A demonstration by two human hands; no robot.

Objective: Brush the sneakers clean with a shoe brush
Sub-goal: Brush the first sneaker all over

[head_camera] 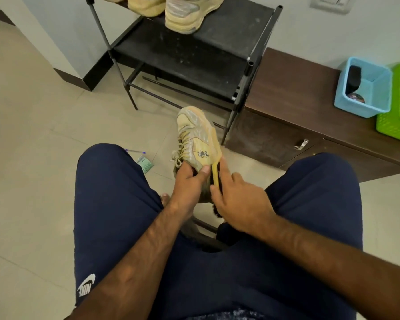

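Seated person, navy knit shorts (111, 204), knees spread. Pale glazed tile floor (32, 135).

Sneaker (195, 135): dead centre, held off the floor between the knees, toe pointing to 12 o'clock. Tan suede-like panels, ribbed knit side, flat beige laces, small dark emblem on the quarter.

Left hand (187, 181): clamped on the sneaker's collar end, fingers tucked into the opening, thumb pressed flat on the outer side.

Right hand (238, 204): closed round the brush (216, 175), forefinger laid straight along its back. Brush has a narrow yellow back and dark bristles that show under the palm. It lies against the sneaker's heel edge at the shoe's 5 o'clock.

At 12 o'clock: shoe rack (185, 54), thin black metal tubes, dusty black fabric shelves. Second sneaker (185, 15) with a chunky layered sole on top, third sneaker (146, 5) beside it.

At 2 o'clock: low cabinet (293, 93), dark wood grain, metal handle. Blue basket (356, 107) and green basket (395, 125) on it, both perforated plastic, touching.

At 9 o'clock of the sneaker, on the floor: pen (135, 151), small green packet (144, 163).
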